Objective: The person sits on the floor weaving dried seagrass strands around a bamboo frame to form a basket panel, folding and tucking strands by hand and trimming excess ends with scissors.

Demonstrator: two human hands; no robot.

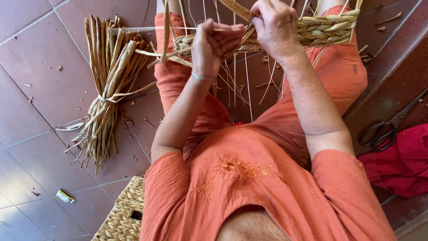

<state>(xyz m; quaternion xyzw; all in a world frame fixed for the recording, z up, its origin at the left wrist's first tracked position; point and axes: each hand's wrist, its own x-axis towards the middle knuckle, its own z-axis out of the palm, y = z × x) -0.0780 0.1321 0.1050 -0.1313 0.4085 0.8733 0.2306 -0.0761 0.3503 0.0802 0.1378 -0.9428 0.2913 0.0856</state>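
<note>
A partly woven straw braid [321,29] lies across my knees, with loose straw strands [234,85] hanging from it. My left hand [214,44], a bracelet on its wrist, is closed in a fist around thin strands at the braid's left end. My right hand [276,27] is just to its right, pinching a flat straw strand [234,9] against the weave. The two hands nearly touch. I wear an orange embroidered dress [240,178].
A tied bundle of straw [107,89] lies on the reddish tiled floor at left, with scraps around it. A woven basket [122,214] is at the bottom left. Black scissors [383,131] and a red cloth [401,160] rest on a ledge at right.
</note>
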